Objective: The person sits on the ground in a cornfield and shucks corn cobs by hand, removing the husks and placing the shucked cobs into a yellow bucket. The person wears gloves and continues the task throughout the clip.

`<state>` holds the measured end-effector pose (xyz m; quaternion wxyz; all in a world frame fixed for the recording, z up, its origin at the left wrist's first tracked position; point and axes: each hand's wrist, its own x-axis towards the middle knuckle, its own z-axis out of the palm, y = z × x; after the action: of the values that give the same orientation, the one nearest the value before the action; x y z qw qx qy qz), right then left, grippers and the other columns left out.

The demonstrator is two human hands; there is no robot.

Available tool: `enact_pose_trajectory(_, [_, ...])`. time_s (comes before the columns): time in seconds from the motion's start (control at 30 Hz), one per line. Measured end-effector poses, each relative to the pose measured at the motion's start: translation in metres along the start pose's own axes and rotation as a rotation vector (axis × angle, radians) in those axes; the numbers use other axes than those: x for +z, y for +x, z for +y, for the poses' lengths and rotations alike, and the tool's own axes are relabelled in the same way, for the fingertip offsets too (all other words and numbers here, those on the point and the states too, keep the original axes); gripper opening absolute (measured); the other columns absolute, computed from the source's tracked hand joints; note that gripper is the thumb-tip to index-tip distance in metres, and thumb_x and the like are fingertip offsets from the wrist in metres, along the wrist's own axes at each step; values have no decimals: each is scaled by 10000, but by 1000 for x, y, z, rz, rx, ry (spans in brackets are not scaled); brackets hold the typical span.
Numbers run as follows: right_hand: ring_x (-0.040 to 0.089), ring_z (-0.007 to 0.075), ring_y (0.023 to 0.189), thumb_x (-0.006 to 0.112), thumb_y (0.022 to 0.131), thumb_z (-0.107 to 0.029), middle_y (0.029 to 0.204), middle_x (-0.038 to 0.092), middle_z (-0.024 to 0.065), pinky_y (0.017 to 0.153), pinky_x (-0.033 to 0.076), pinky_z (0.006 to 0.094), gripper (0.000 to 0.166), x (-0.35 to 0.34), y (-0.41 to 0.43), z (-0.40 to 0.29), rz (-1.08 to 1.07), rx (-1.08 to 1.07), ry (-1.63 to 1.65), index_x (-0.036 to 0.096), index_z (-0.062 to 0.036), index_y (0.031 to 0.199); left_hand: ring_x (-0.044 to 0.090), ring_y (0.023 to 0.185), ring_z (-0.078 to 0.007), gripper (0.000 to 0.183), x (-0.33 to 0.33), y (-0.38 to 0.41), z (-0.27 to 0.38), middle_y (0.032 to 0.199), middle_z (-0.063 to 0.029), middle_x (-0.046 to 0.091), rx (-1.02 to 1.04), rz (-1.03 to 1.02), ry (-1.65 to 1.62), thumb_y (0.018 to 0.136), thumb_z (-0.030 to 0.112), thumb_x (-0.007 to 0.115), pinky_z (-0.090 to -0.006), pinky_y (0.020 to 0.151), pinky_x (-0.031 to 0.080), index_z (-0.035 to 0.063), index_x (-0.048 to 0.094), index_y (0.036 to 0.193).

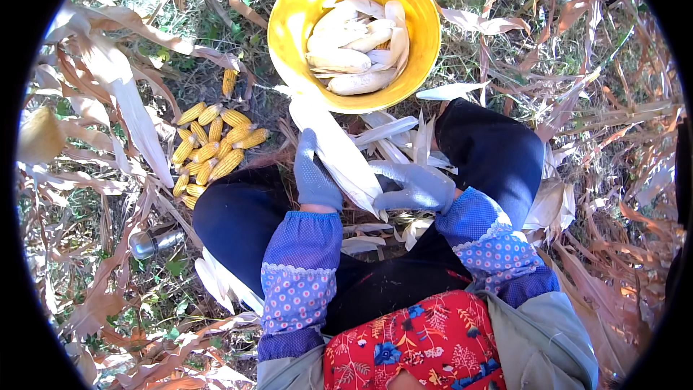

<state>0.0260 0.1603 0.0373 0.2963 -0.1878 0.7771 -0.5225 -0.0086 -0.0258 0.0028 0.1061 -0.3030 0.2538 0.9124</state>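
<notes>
An ear of corn in its pale dry husk (335, 149) lies slantwise between my hands, in front of my lap. My left hand (315, 176), in a grey knit glove, grips it from the left side. At the husk's lower right end is my right hand (417, 185), gloved alike, its thumb and fingers on either side of the tip; whether they pinch it is unclear. Just beyond stands a yellow bucket (425, 43) holding several ears still in their husks (360, 46). To the left, bare yellow corn cobs (214, 143) are heaped on the ground.
Loose husks (390, 132) lie between my bent legs, below the bucket. A single bare cob (229, 82) sits above the heap. Beside my left knee lies a shiny metal flask-like object (154, 242). Dry corn stalks and leaves (122, 86) cover the grass around me.
</notes>
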Motion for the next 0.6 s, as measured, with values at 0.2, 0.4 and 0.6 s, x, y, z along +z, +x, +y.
enact_pose_trajectory(0.2, [558, 100, 876, 559, 901, -226, 1006, 587, 46, 786, 455, 241, 345, -20, 12, 14, 362, 27, 667, 522, -16, 1173, 583, 899, -236, 607, 5, -12, -14, 1011, -131, 556, 2, -277, 354, 786, 292, 589, -351, 738, 536, 39, 362, 1289])
enact_pose_trajectory(0.4, [547, 102, 875, 592, 891, -208, 952, 581, 26, 794, 444, 247, 301, -33, 34, 5, 607, -162, 726, 559, -1, 1106, 597, 869, -188, 615, -5, -14, -36, 1020, -124, 596, 73, -310, 858, 689, 236, 700, -312, 750, 495, -44, 485, 1193])
enact_pose_trajectory(0.6, [562, 118, 798, 577, 898, -262, 861, 598, 40, 748, 445, 259, 267, -34, 37, 20, 651, -82, 441, 646, -4, 904, 619, 906, -245, 760, 17, -31, -33, 1001, -162, 624, 253, -280, 1507, 569, 402, 784, -370, 760, 497, 24, 532, 1178])
